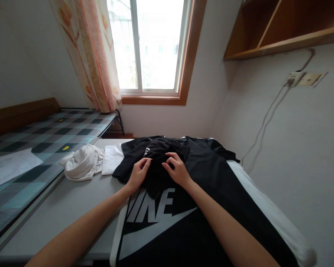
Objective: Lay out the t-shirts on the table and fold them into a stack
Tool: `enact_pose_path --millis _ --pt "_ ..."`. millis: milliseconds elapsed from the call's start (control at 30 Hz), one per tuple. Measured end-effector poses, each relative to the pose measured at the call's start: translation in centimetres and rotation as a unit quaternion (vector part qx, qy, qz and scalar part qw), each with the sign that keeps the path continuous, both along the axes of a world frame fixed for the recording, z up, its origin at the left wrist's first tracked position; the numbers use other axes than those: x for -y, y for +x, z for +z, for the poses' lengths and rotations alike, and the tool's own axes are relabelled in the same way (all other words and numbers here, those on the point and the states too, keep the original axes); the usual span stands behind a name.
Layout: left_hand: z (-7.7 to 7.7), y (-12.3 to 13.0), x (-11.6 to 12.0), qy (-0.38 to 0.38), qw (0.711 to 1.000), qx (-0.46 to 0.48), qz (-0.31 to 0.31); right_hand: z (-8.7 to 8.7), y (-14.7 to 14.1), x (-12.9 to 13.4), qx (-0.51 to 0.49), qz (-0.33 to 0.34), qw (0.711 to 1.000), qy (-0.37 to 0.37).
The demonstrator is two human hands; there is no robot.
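My left grip [139, 173] pinches the small black garment [157, 174]; whether my right grip [179, 171] is clamped on it, I can't tell. The garment lies between both grips and beyond them, atop the large black shirt [211, 170] on the worktop [64, 215]

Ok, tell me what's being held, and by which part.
A small black cloth garment with white lettering: the left hand pinches its edge near the lettering; the right hand is at that edge, grip unclear.
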State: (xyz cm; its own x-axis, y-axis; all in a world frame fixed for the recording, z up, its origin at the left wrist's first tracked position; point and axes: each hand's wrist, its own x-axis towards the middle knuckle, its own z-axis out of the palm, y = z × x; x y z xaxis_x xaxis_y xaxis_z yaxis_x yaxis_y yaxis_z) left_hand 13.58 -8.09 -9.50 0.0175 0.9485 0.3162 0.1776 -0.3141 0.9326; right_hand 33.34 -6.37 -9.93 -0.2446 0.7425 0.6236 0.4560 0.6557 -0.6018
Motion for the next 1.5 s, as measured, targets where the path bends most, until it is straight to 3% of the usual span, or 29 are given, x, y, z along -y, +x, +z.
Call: enact_pose_path --millis 133,233,333,433,500,633,767,833,933,1033,1100,1233,1333,1500 --pt "-0.4 -0.1 -0.1 -0.071 0.992 0.062 -0.086 0.3 -0.1 0.7 0.067 0.053 0.996 0.003" --pt "-0.4 -0.1 -0.2 -0.066 0.989 0.058 -0.120 -0.1 -0.7 0.7 0.023 0.023 0.999 -0.005" --pt "0.1 -0.4 -0.7 0.050 0.997 -0.039 -0.034 -0.5 -1.3 0.4 -0.029 -0.037 0.999 -0.011" --pt "0.1 -1.3 -1.9 0.144 0.970 -0.182 0.073 -0.6 -1.3 -0.1 -0.073 -0.068 0.994 -0.037" --pt "-0.5 -2.0 -2.7 0.131 0.952 -0.267 0.068 -0.7 -1.1 -0.5 -0.117 -0.072 0.987 -0.086" --pt "-2.0 -2.9 -3.5 0.061 0.923 -0.381 -0.008 -1.1 -0.2 -1.2 -0.164 -0.047 0.970 -0.171" --pt "-2.4 -2.8 -3.2 0.060 0.894 -0.444 -0.005 -2.0 0.0 -1.2 -0.043 0.032 0.986 -0.160" --pt "-2.0 -2.9 -3.0 0.067 0.889 -0.452 -0.007 -2.5 -0.2 -1.3 0.020 0.014 0.990 -0.139" --pt "-1.0 -3.4 -3.1 0.095 0.902 -0.420 -0.010 -2.8 -0.5 -1.6 0.039 -0.009 0.989 -0.145" --pt "0.0 -4.9 -3.9 0.137 0.921 -0.363 0.038 -2.7 -0.4 -2.2 -0.030 -0.004 0.984 -0.177" --pt "0.1 -6.3 -4.8 0.138 0.933 -0.322 0.085 -2.3 0.1 -2.6 -0.128 0.007 0.974 -0.185" --pt "-1.4 -9.3 -6.7 0.048 0.953 -0.274 0.121 -0.5 1.9 -3.7 -0.374 0.017 0.906 -0.199" --pt "-3.0 -10.7 -7.4 0.033 0.938 -0.324 0.122 2.7 4.2 -4.6 -0.464 0.027 0.860 -0.213" --pt "-3.9 -11.2 -7.6 0.041 0.913 -0.376 0.151 10.9 8.4 -6.0 -0.483 0.009 0.867 -0.122"
